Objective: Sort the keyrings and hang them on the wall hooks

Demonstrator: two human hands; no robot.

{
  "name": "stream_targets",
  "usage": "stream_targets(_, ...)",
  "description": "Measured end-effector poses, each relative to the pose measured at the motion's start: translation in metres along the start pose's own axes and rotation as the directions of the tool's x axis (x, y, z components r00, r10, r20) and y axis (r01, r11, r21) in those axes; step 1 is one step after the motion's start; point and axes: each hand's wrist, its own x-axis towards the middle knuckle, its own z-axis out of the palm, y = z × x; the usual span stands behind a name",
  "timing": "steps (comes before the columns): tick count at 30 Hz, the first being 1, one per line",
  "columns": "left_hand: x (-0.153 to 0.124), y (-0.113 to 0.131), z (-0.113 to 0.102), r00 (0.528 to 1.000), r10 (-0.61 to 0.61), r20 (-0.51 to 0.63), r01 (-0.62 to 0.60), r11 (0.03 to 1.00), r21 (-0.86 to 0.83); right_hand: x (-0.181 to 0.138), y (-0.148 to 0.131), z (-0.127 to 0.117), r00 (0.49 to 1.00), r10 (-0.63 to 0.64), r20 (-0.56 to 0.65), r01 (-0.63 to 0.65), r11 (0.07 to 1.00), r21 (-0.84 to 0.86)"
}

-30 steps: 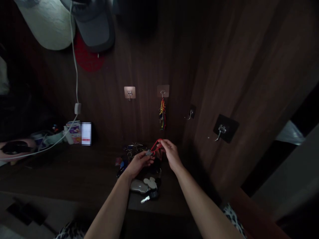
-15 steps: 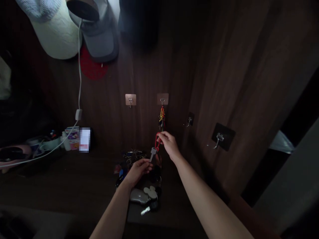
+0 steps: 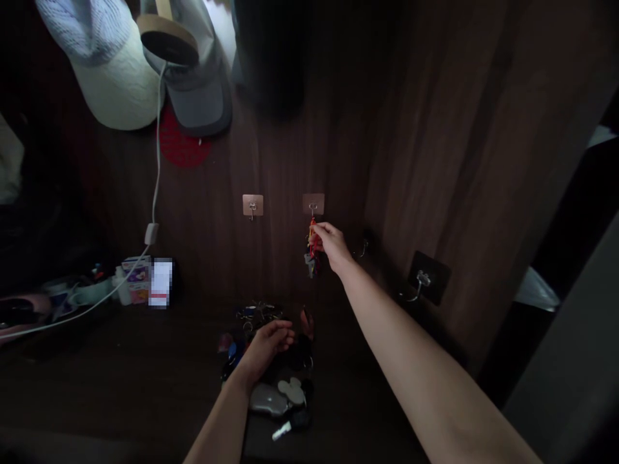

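Several looped keys (image 3: 312, 252) hung from a wall hook (image 3: 313, 209).
Red and yellow loops are pinched, apparently, by the right hand (image 3: 331, 245); the left hand (image 3: 265, 348) is loosely curled, holding nothing, beside a key pile (image 3: 256, 316) on the counter (image 3: 145, 374).

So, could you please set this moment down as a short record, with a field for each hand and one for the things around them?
Right hand: at the top of a bunch of keys with colourful straps, which hangs from a metal wall hook
Left hand: loosely curled, holding nothing visible, over a heap of keys
Surface: a dark shelf under the heap
Nearby: a mouse-shaped key fob, a white-bladed key
Wall: a second metal hook, a cream cap, a grey cap
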Motion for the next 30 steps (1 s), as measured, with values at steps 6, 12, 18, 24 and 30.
stream_targets(6,0.001,-0.001,-0.002,1.0,0.013,0.002,-0.013,1.0,0.003,0.027,-0.014,0.004,0.998,0.057,0.028,-0.057,0.998,-0.016)
stream_targets(12,0.003,-0.003,-0.003,1.0,0.01,0.009,-0.01,1.0,0.012,0.039,-0.011,0.004,0.979,0.196,-0.06,-0.193,0.98,0.059)
stream_targets(18,0.003,-0.003,-0.002,1.0,0.006,0.002,-0.006,1.0,0.018,0.032,0.013,-0.003,0.958,0.244,-0.15,-0.233,0.968,0.089)
stream_targets(24,0.003,-0.003,-0.003,1.0,0.013,0.001,-0.013,1.0,0.021,0.019,0.042,-0.012,0.943,0.206,-0.263,-0.19,0.978,0.082)
stream_targets(30,0.004,-0.003,-0.003,1.0,0.011,0.008,-0.011,1.0,0.017,0.013,0.046,-0.015,0.95,0.08,-0.302,-0.07,0.997,0.042)
